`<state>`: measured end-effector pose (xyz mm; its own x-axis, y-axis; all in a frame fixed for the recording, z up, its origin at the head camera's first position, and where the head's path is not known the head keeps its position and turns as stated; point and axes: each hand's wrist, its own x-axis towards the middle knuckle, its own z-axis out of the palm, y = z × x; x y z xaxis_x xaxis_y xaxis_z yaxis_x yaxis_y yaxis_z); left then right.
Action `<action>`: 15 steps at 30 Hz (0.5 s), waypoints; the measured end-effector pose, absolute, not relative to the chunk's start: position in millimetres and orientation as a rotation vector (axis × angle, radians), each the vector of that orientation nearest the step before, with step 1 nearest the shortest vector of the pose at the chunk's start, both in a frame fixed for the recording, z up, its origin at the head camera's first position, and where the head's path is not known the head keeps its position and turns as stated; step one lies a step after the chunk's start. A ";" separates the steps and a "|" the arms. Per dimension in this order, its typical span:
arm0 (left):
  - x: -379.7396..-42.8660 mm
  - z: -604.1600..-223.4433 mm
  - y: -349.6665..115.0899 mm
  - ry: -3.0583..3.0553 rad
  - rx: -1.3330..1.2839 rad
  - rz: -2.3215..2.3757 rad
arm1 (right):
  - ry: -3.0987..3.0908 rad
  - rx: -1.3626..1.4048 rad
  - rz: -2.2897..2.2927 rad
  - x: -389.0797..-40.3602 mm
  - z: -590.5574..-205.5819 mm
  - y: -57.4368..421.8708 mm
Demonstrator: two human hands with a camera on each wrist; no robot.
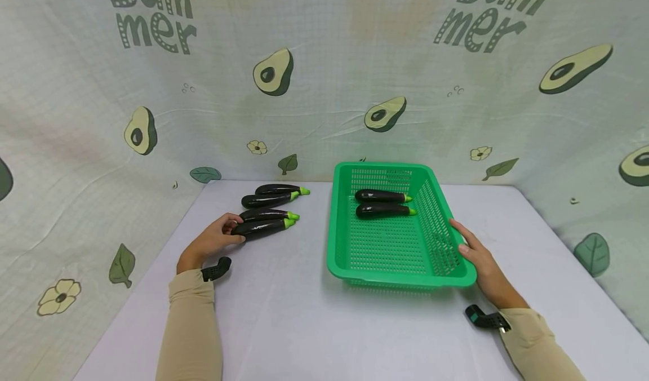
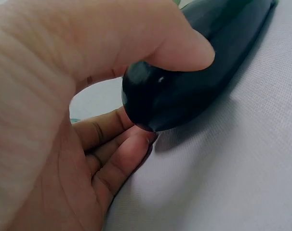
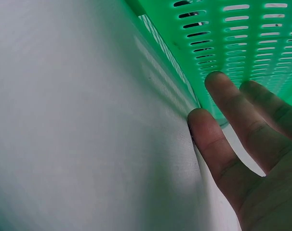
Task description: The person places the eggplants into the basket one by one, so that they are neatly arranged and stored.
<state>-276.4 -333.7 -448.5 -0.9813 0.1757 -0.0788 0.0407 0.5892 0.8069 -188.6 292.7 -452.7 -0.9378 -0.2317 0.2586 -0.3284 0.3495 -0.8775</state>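
My left hand (image 1: 215, 238) is at the left of the table, holding the rounded end of the nearest eggplant (image 1: 261, 228). In the left wrist view the thumb (image 2: 187, 50) lies over this dark, glossy end, and the other fingers are curled beside and below it. A second eggplant (image 1: 266, 215) lies just behind it, close to my fingertips. My right hand (image 1: 485, 268) grips the right rim of a green perforated basket (image 1: 395, 280). Its fingers (image 3: 211, 137) reach along the basket's outer wall in the right wrist view. Two eggplants lie in the basket, the nearer one (image 1: 382, 211) beside the other (image 1: 380, 195).
Two more eggplants, one (image 1: 269, 200) in front of the other (image 1: 278, 189), lie behind the pair by my left hand, green stems pointing right. The white table (image 1: 284, 313) ends at a printed cloth backdrop (image 1: 324, 88), which also rises along both sides.
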 end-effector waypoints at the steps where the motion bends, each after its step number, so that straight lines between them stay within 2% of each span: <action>1: -276.6 -448.9 -334.0 2.672 0.185 1.332 | -2.508 0.521 1.662 -188.6 -452.7 292.6; 15: -274.9 -449.8 -337.8 2.683 0.145 1.313 | -2.509 0.521 1.650 -188.9 -453.0 292.4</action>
